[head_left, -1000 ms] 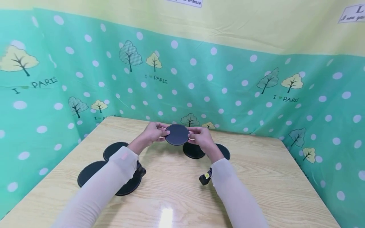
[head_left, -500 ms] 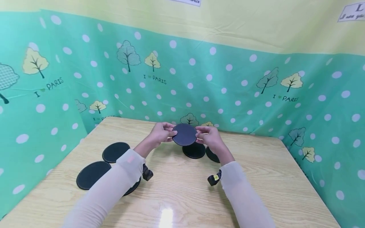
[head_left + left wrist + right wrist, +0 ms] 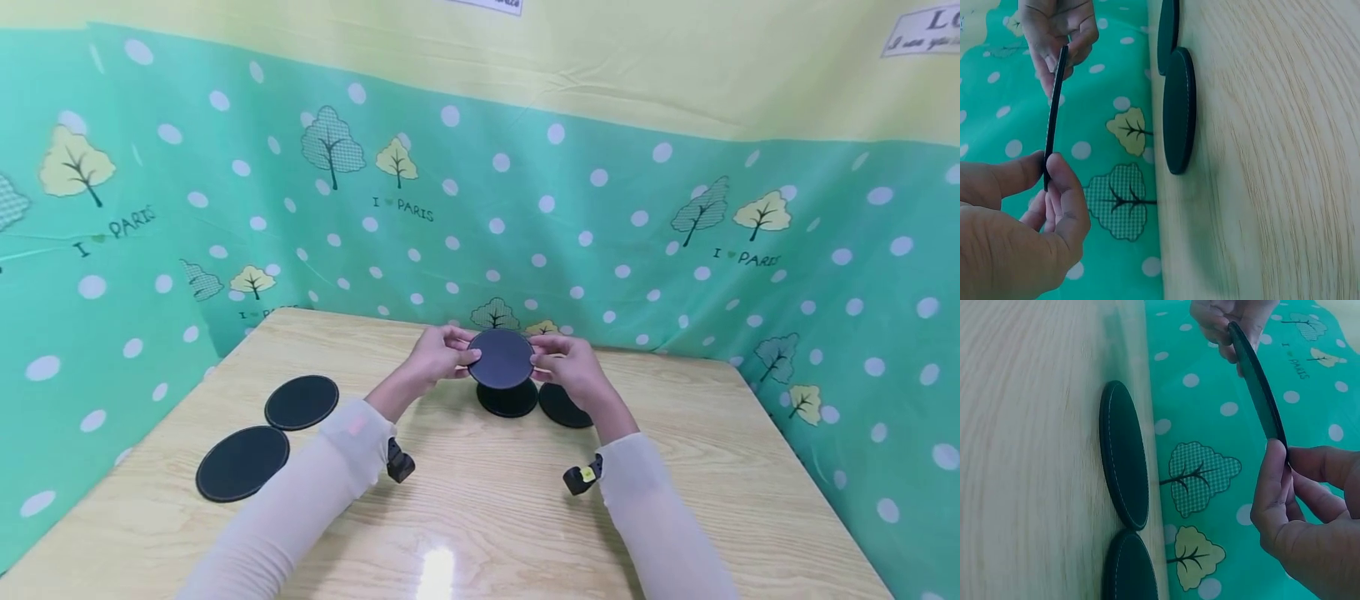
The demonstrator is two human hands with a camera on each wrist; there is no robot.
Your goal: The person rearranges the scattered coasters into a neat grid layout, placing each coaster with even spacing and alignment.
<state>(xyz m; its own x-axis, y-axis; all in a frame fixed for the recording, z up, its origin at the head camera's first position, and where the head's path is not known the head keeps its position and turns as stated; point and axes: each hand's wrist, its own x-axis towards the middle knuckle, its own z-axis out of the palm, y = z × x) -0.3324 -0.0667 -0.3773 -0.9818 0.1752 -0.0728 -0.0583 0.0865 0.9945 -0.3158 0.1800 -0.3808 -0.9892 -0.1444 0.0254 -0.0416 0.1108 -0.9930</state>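
Note:
A thin round black coaster with a stitched edge is held up between both hands, above the table. My left hand pinches its left edge between thumb and fingers; my right hand pinches the opposite edge. In the left wrist view the raised coaster appears nearly edge-on, and the right wrist view shows the same coaster from the other side. Below it lies a second black coaster, partly covered in the head view. Beside that one, a further coaster lies partly behind my right hand.
On the left of the wooden table lie two more black coasters, a rear one and a nearer one, edges close together. A green dotted curtain with printed trees hangs behind the table's back edge.
Both hands have moved to the right with the coaster, which now hangs over the middle coaster on the table. A coaster near my left forearm is now hidden behind the sleeve.

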